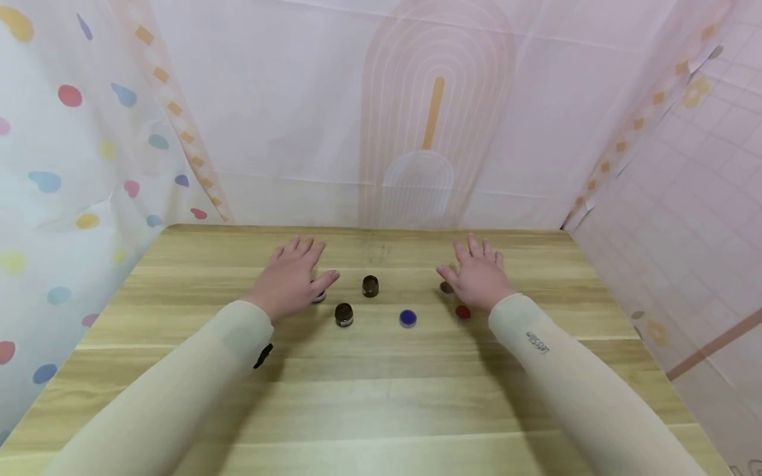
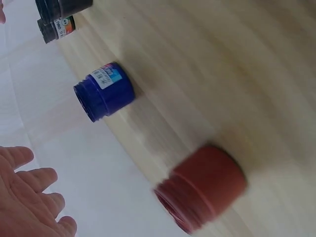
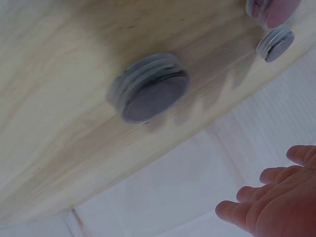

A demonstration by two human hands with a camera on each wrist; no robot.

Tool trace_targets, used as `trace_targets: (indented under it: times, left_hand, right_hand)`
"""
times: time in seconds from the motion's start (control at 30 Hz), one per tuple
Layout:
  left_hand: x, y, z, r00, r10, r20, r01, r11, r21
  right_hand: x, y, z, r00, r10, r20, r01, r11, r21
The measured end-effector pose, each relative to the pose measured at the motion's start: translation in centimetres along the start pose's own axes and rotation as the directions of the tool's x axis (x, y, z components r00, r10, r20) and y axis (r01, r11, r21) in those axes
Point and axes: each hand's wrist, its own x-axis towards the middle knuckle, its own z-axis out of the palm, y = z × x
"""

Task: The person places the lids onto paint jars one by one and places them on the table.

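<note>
My left hand [image 1: 292, 277] is held over the left part of the table with its fingers spread and nothing in them. Beside it stand two dark-looking jars [image 1: 370, 286], and another jar [image 1: 319, 297] is partly hidden by the thumb. In the left wrist view, a blue jar [image 2: 106, 91] and a reddish-brown jar [image 2: 205, 187] show bare threaded necks. My right hand [image 1: 479, 281] is spread on the other side, also holding nothing. A brown disc-shaped lid [image 1: 446, 287] and a red one [image 1: 463, 311] lie by it. The blue lid [image 1: 407, 318] lies between the hands.
The wooden table [image 1: 381, 410] ends at a patterned cloth backdrop [image 1: 286, 132], with cloth at both sides too. Dark jars [image 2: 64, 7] stand at the corner of the left wrist view. A greyish lid with a ridged rim [image 3: 153, 89] looms in the right wrist view.
</note>
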Motion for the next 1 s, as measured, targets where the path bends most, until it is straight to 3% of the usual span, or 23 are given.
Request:
trace_targets:
  times: [0.27,0.43,0.57,0.73,0.87,1.0]
  left_hand:
    - [-2.3,-0.5,-0.2,1.000,0.021,-0.002,-0.021,1.000,0.010]
    - [-3.6,0.8,-0.1,0.998,0.063,-0.019,-0.063,0.997,0.043]
    - [-4.5,1.9,0.4,0.997,0.065,-0.029,-0.065,0.998,0.016]
    - [-5.2,2.8,1.3,0.998,0.000,0.069,0.003,0.999,-0.043]
    - [-5.0,3.0,1.9,0.984,-0.074,0.161,0.090,0.992,-0.093]
    - [-4.5,3.2,2.2,0.975,-0.101,0.197,0.129,0.983,-0.134]
  right_hand:
    - [-0.3,0.7,-0.2,1.000,-0.008,-0.010,0.008,1.000,-0.016]
    - [-0.7,1.2,-0.6,1.000,-0.008,0.000,0.008,1.000,-0.004]
    - [-1.2,1.4,-1.0,1.000,-0.018,-0.001,0.018,1.000,-0.017]
    - [-1.5,1.4,-1.4,1.000,-0.025,-0.007,0.025,0.999,-0.034]
    - [-1.8,1.3,-1.5,1.000,-0.028,0.005,0.028,0.999,-0.038]
    - [-1.9,1.3,-1.4,0.999,-0.032,0.015,0.033,0.999,-0.041]
